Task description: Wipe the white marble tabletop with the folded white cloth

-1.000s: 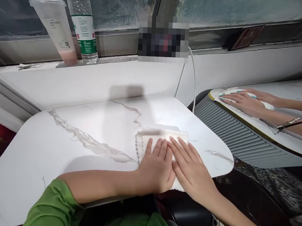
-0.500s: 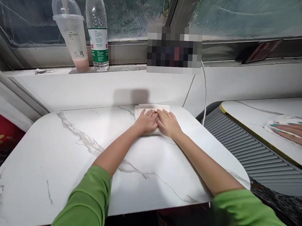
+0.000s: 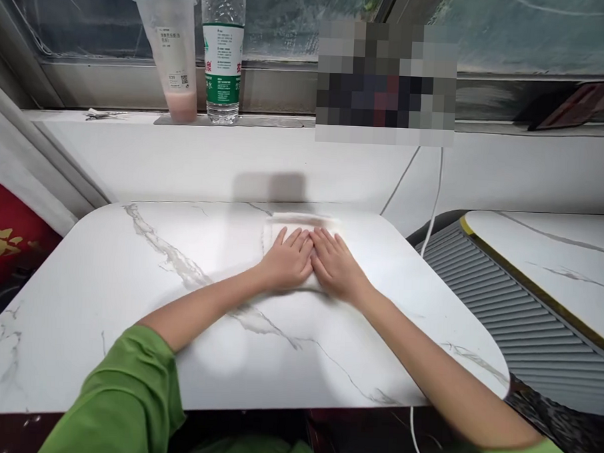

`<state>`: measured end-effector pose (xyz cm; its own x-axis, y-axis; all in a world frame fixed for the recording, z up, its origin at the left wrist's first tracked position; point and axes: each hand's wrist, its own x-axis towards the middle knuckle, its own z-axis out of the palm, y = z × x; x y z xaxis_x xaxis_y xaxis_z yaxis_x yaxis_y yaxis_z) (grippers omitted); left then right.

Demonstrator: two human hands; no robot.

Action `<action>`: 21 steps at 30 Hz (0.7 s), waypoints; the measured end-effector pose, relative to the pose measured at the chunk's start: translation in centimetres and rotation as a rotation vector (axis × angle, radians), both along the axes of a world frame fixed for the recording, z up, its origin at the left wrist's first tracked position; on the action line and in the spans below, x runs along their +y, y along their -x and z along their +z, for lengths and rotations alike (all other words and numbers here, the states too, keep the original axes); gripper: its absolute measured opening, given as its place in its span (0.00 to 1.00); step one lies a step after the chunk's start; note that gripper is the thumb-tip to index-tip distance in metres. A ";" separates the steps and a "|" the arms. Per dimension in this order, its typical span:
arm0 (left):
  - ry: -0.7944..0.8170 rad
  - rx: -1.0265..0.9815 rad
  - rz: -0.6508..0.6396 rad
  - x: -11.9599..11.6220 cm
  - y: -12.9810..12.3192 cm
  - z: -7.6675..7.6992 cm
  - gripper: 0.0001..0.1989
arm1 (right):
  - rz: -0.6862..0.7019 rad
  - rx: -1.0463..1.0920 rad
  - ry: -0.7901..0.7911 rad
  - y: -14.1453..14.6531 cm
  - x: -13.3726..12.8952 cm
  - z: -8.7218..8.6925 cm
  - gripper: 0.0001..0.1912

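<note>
A folded white cloth (image 3: 302,220) lies on the white marbled table (image 3: 128,312), toward its far edge. My left hand (image 3: 287,258) presses flat on the cloth's left part, fingers stretched forward. Beside it my right hand (image 3: 338,265) also lies flat on the cloth, fingers straight and pointing away from me. The thumbs and inner edges of the two hands meet in the middle. Both hands are open, palms down, and cover much of the cloth.
On the window ledge stand a plastic cup (image 3: 169,54) with a little pink drink and a water bottle (image 3: 223,56). White cables (image 3: 436,199) hang behind the table's right end. A second marbled table (image 3: 555,257) is at the right, beyond a grey ribbed surface (image 3: 518,316).
Both hands and the cloth have slid a little toward me along the table. The view has shifted, and another person's hand on the right table has gone out of sight.
</note>
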<state>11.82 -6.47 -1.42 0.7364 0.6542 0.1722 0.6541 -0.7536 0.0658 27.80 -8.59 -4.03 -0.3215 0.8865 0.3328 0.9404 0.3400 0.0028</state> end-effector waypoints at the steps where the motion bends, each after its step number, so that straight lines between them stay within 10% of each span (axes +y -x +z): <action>1: -0.005 -0.001 -0.017 -1.9 0.9 0.1 0.26 | 0.028 0.005 -0.023 0.8 -2.0 0.0 0.28; 7: 0.008 0.002 -0.080 -13.0 6.4 1.8 0.27 | 0.120 0.042 -0.056 6.1 -14.1 1.8 0.31; 11: 0.080 -0.015 -0.098 -15.8 8.4 2.6 0.28 | 0.142 0.025 -0.069 7.8 -16.5 2.3 0.32; 15: 0.138 -0.076 0.007 -12.6 8.2 1.8 0.28 | 0.134 0.021 -0.107 7.9 -12.6 1.1 0.30; 21: 0.103 -0.111 0.231 -0.3 6.6 0.3 0.24 | 0.068 0.033 0.016 8.1 0.9 1.0 0.27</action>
<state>5.17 -6.81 -1.16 0.5458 0.8210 0.1674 0.7922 -0.5708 0.2158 19.68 -7.66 -3.06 -0.3702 0.8684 0.3300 0.9147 0.4028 -0.0340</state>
